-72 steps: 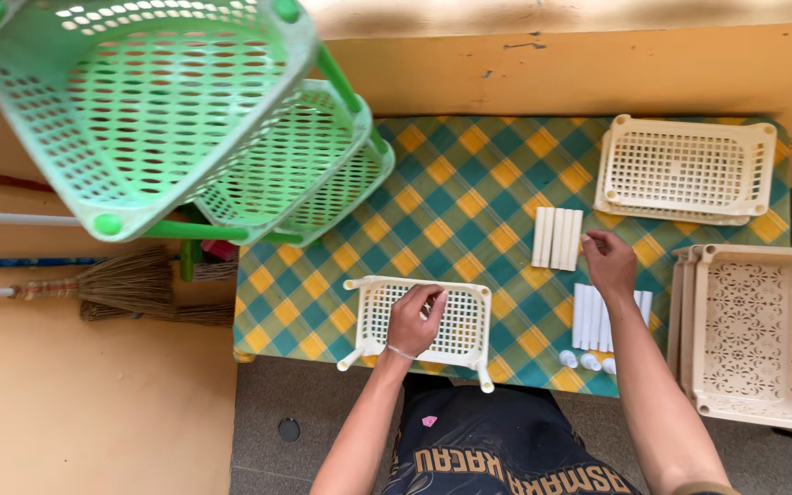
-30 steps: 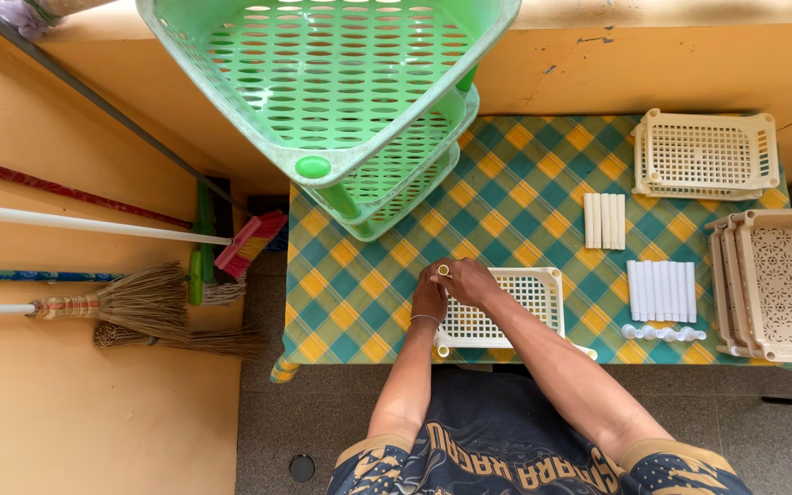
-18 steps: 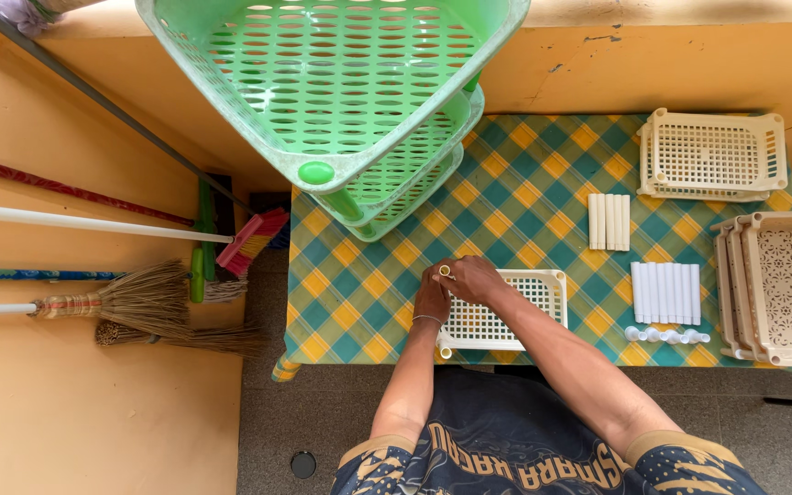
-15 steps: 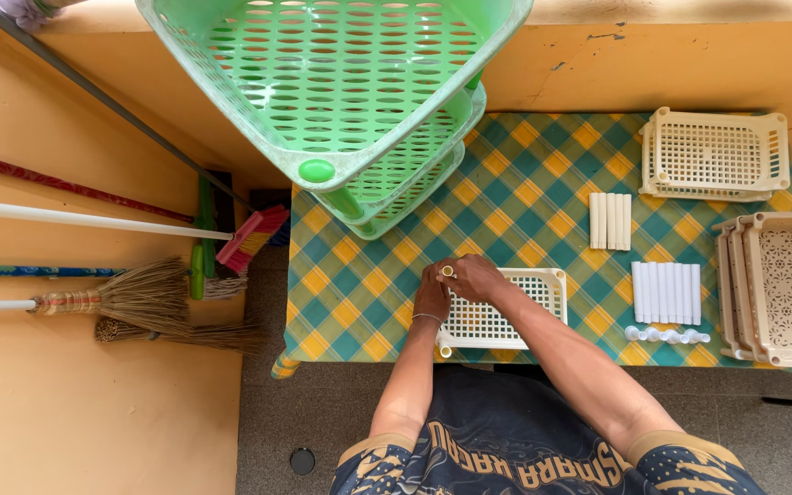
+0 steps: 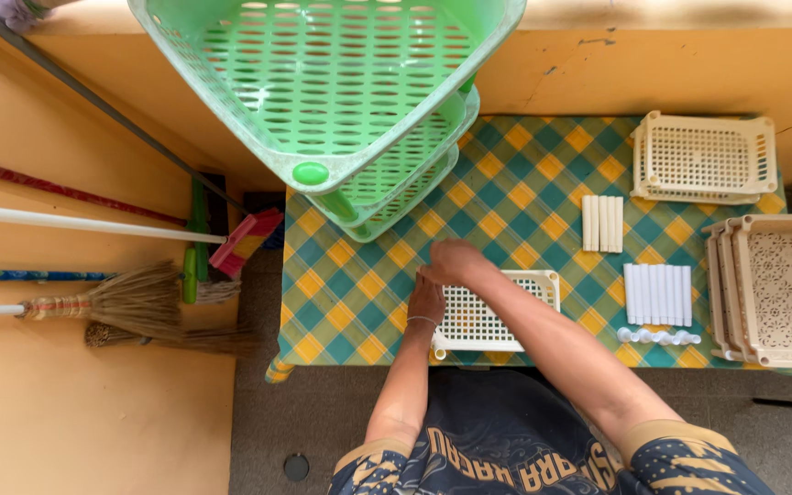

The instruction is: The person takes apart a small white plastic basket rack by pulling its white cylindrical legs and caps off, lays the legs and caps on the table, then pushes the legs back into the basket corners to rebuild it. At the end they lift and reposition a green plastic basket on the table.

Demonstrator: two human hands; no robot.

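Observation:
A white perforated plastic tray lies on the checked tablecloth at the near edge of the table. My left hand grips the tray's left edge. My right hand reaches across and closes on the tray's far-left corner, touching the left hand. What sits between the fingers is hidden.
A tall green tiered rack stands at the table's left back. Short white tubes and longer ones lie right of the tray, with small white caps. Cream trays and stacked cream baskets sit right. Brooms lean at the left.
Earlier my right hand was by the white tubes. It crossed to the tray's left corner beside my left hand. Over the last second both hands have barely moved.

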